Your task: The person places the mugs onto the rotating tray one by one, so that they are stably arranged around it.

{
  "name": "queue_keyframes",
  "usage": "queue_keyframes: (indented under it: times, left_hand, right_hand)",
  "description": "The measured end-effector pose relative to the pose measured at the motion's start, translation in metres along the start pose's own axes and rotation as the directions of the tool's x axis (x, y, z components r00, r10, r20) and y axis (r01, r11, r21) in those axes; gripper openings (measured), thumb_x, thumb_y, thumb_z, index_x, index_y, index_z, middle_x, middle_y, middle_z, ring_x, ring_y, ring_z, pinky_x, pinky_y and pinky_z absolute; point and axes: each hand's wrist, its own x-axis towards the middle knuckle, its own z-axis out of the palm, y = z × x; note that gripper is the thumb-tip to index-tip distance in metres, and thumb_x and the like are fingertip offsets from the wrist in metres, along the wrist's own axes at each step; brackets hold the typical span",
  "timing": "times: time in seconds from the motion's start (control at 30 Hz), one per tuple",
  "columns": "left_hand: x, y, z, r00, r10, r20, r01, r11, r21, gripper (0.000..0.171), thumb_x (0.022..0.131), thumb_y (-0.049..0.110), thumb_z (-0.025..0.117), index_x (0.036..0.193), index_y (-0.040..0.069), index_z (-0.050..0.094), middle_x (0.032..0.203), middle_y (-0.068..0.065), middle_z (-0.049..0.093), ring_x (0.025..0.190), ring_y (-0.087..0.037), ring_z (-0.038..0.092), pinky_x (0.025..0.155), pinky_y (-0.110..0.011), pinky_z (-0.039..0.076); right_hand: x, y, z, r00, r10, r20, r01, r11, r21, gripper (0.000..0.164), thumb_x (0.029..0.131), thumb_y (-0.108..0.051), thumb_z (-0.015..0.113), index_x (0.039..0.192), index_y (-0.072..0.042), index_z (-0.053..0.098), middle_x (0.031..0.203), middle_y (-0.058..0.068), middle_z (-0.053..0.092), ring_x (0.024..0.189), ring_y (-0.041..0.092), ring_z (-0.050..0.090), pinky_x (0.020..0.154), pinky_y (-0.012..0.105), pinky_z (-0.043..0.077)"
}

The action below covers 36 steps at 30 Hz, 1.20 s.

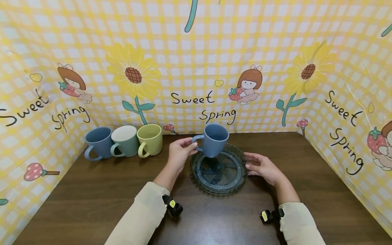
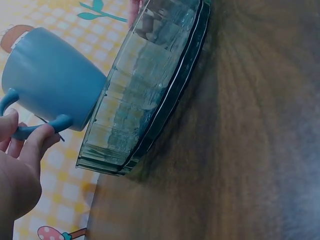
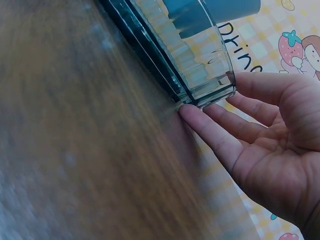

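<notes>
My left hand (image 1: pixel 179 153) pinches the handle of a blue mug (image 1: pixel 215 139), which is upright over the far part of a round, ribbed, clear glass dish (image 1: pixel 220 192). In the left wrist view the mug (image 2: pixel 55 75) has its base close to the rim of the dish (image 2: pixel 125 115); whether they touch I cannot tell. At the right side of the dish, my right hand (image 1: pixel 264 168) holds its edge. The right wrist view shows that hand (image 3: pixel 280 135) with one digit by the rim and another at the lower edge of the dish (image 3: pixel 200 65).
Along the back left of the dark wooden table (image 1: pixel 101 197) stand another blue mug (image 1: pixel 102 144), a green mug with a white inside (image 1: pixel 127 144) and a yellow-green mug (image 1: pixel 151 141). Behind the table hangs a yellow checked cloth (image 1: pixel 190 68). Both wrists carry small black cameras.
</notes>
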Motion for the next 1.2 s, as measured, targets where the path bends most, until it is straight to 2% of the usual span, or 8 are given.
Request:
queue_keyframes:
  times: [0.3,0.57,0.77,0.83,1.07,1.2]
  left_hand:
    - [0.009,0.0,0.005,0.997,-0.064,0.045,0.065,0.998,-0.009,0.025,0.084,-0.01,0.07,0.108,-0.015,0.065,0.084,-0.01,0.064,0.071,-0.016,0.069,0.071,-0.033,0.061]
    - [0.017,-0.003,0.01,0.991,-0.121,0.054,0.119,0.992,0.034,0.025,0.085,-0.009,0.069,0.11,-0.012,0.065,0.087,-0.01,0.063,0.074,-0.017,0.069,0.073,-0.034,0.061]
    - [0.022,-0.008,0.011,0.989,-0.136,0.06,0.132,0.989,0.068,0.023,0.086,-0.008,0.069,0.108,-0.012,0.066,0.09,-0.01,0.062,0.082,-0.022,0.069,0.075,-0.034,0.061]
    - [0.021,-0.005,0.011,0.987,-0.149,0.065,0.144,0.987,0.073,0.023,0.086,-0.008,0.069,0.109,-0.011,0.066,0.091,-0.01,0.062,0.085,-0.024,0.069,0.078,-0.036,0.06]
    - [0.03,-0.009,0.008,0.987,-0.13,0.092,0.122,0.989,0.085,0.024,0.086,-0.009,0.069,0.11,-0.012,0.065,0.089,-0.009,0.062,0.077,-0.016,0.067,0.074,-0.035,0.061]
    - [0.035,-0.008,0.007,0.988,-0.129,0.084,0.115,0.981,0.156,0.023,0.085,-0.007,0.071,0.108,-0.007,0.069,0.093,-0.012,0.065,0.08,-0.018,0.069,0.074,-0.036,0.061]
  right_hand:
    - [0.0,0.001,0.0,1.0,0.007,-0.002,-0.007,1.0,-0.002,0.06,0.097,-0.006,0.06,0.147,0.008,0.03,0.147,0.034,0.031,0.129,0.043,0.041,0.086,0.035,0.057]
    - [0.0,0.001,0.0,1.0,0.01,-0.004,-0.01,1.0,0.0,0.06,0.097,-0.006,0.06,0.147,0.009,0.03,0.147,0.034,0.031,0.129,0.043,0.041,0.086,0.036,0.057]
    - [0.001,0.002,0.0,1.0,0.008,-0.003,-0.008,1.0,0.004,0.06,0.097,-0.006,0.06,0.147,0.009,0.029,0.147,0.034,0.031,0.129,0.043,0.04,0.086,0.035,0.057]
    - [0.001,0.002,0.0,1.0,0.01,-0.001,-0.01,1.0,0.003,0.061,0.097,-0.006,0.06,0.148,0.008,0.029,0.148,0.034,0.03,0.13,0.044,0.04,0.086,0.035,0.057]
    - [0.0,0.0,0.001,1.0,0.008,-0.001,-0.008,1.0,0.0,0.06,0.097,-0.006,0.059,0.148,0.008,0.029,0.147,0.034,0.031,0.13,0.044,0.04,0.086,0.036,0.057]
    - [-0.002,-0.001,0.001,1.0,0.011,-0.003,-0.011,1.0,0.0,0.06,0.097,-0.005,0.059,0.148,0.007,0.03,0.147,0.034,0.031,0.13,0.044,0.04,0.087,0.036,0.057]
